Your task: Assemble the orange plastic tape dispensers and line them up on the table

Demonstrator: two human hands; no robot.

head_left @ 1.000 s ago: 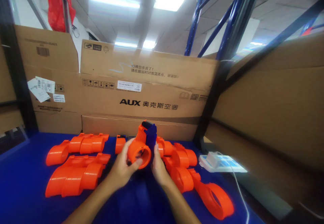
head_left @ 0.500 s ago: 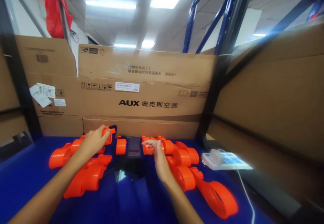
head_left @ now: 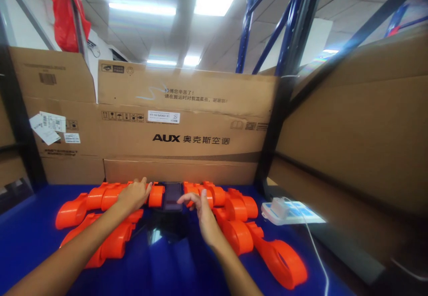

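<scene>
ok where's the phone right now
In the head view the phone lies flat mid-table on the blue table, just before the cardboard box, between the left hand and right hand.

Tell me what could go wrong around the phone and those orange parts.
1. The phone lies between orange parts, with the left hand and right hand beside it; a shifted part could scratch it.
2. The white cable trails near the right forearm and might snag, dragging the white adapter.
</scene>
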